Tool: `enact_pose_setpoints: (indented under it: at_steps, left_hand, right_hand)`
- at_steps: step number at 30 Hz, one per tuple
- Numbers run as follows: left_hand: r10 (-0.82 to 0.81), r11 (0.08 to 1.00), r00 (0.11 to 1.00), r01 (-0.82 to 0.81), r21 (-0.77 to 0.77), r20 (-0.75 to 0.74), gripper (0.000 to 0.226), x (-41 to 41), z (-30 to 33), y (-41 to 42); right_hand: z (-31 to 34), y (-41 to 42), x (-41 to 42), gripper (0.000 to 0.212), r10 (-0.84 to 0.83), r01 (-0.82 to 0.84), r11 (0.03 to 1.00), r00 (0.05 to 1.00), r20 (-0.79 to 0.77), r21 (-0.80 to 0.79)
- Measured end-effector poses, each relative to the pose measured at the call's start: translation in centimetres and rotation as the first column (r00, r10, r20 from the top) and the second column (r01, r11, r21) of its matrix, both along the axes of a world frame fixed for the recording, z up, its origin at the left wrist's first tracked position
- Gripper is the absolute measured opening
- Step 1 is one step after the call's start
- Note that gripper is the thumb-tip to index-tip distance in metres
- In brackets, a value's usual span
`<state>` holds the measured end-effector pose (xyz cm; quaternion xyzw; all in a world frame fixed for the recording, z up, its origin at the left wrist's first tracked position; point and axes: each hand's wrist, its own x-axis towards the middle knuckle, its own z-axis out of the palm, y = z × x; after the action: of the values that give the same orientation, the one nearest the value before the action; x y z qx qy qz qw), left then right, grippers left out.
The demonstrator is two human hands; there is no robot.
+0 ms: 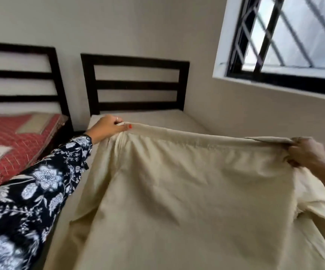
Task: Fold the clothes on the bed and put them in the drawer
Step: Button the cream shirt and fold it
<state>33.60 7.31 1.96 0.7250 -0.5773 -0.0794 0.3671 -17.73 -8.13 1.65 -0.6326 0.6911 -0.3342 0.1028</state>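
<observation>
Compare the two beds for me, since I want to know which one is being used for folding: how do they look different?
The bed on the left wears a red patterned cover; the bed by the window shows plain cream. The cream bed has a large beige cloth stretched over it between the left hand and right hand; no hand or cloth is over the red one. Both share dark slatted headboards.

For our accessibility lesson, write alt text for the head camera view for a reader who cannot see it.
Two hands hold up a cream garment by its top edge, left hand and right hand gripping opposite ends, over a bed with a dark slatted headboard. A second bed with a red cover stands to the left, a barred window upper right.
</observation>
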Motion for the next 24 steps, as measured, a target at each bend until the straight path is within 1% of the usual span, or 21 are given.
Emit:
enact_pose_setpoints:
  at_steps: [1, 4, 5, 7, 9, 11, 12, 13, 14, 16, 17, 18, 19, 21, 22, 24]
  left_hand:
    - [-0.001, 1.000, 1.000, 0.000, -0.001, -0.013, 0.045, -0.3, -1.2, -0.8]
    - [0.007, 1.000, 0.999, -0.006, 0.029, -0.035, 0.040, 0.3, -7.2, -5.8]
    - [0.023, 0.999, 0.999, -0.022, 0.041, -0.033, 0.034, 0.2, -8.1, -6.6]
    - [0.060, 0.995, 0.995, -0.054, 0.085, -0.076, 0.022, 0.4, -11.4, -8.7]
    - [0.075, 0.994, 0.992, -0.066, 0.092, -0.097, 0.024, 0.6, -13.7, -10.3]
    - [0.083, 0.989, 0.991, -0.069, 0.127, -0.106, 0.029, 0.8, -15.5, -10.6]
    - [0.092, 0.985, 0.989, -0.073, 0.154, -0.115, 0.032, 1.0, -15.7, -10.6]
    - [0.106, 0.978, 0.985, -0.079, 0.192, -0.135, 0.035, 1.6, -17.0, -10.1]
    - [0.120, 0.976, 0.980, -0.088, 0.198, -0.157, 0.037, 2.0, -17.3, -9.6]
    - [0.188, 0.963, 0.962, -0.142, 0.228, -0.196, 0.040, 3.2, -18.9, -7.4]
    - [0.236, 0.953, 0.950, -0.184, 0.243, -0.206, 0.038, 4.0, -19.6, -5.7]
    - [0.280, 0.933, 0.938, -0.216, 0.288, -0.204, 0.034, 4.6, -20.2, -4.0]
    - [0.323, 0.908, 0.927, -0.247, 0.339, -0.189, 0.036, 5.5, -20.5, -1.2]
    - [0.373, 0.831, 0.915, -0.256, 0.493, -0.156, 0.060, 6.3, -21.0, 3.2]
    - [0.422, 0.772, 0.891, -0.258, 0.581, -0.165, 0.067, 6.4, -21.0, 5.8]
    - [0.496, 0.667, 0.839, -0.203, 0.717, -0.223, 0.070, 6.0, -21.0, 10.1]
  right_hand:
    - [-1.5, -1.3, -0.3, 0.014, -0.004, 0.004, 1.000, 1.000, 0.014, 0.021]
    - [-7.7, -5.7, 1.1, 0.012, -0.031, 0.034, 0.994, 0.999, -0.037, 0.102]
    - [-8.7, -6.2, 1.2, 0.012, -0.046, 0.050, 0.992, 0.998, -0.036, 0.119]
    - [-12.0, -8.1, 1.5, 0.015, -0.051, 0.060, 0.983, 0.997, -0.054, 0.175]
    - [-14.7, -9.4, 1.7, 0.022, -0.066, 0.078, 0.974, 0.996, -0.060, 0.215]
    - [-16.3, -9.9, 1.7, 0.026, -0.075, 0.086, 0.963, 0.996, -0.052, 0.255]
    - [-16.9, -10.5, 1.3, 0.031, -0.087, 0.094, 0.956, 0.996, -0.036, 0.279]
    - [-18.6, -10.8, 1.3, 0.040, -0.105, 0.110, 0.950, 0.994, -0.032, 0.291]
    - [-19.7, -12.3, -0.3, 0.050, -0.121, 0.125, 0.948, 0.992, -0.030, 0.294]
    - [-23.0, -14.5, -2.4, 0.066, -0.095, 0.107, 0.964, 0.994, -0.060, 0.244]
    - [-23.6, -14.3, -2.1, 0.067, -0.090, 0.109, 0.973, 0.991, -0.103, 0.204]
    - [-22.8, -13.0, -0.9, 0.064, -0.077, 0.105, 0.982, 0.981, -0.176, 0.155]
    - [-21.4, -10.4, 1.6, 0.057, -0.057, 0.082, 0.991, 0.976, -0.208, 0.111]
    - [-17.4, -4.7, 6.9, 0.051, -0.036, 0.046, 0.998, 0.967, -0.251, 0.034]
    - [-16.7, -2.9, 8.6, 0.050, 0.018, -0.014, 1.000, 0.964, -0.267, 0.018]
    - [-15.9, 0.0, 11.3, 0.050, 0.165, -0.177, 0.984, 0.931, -0.325, -0.007]
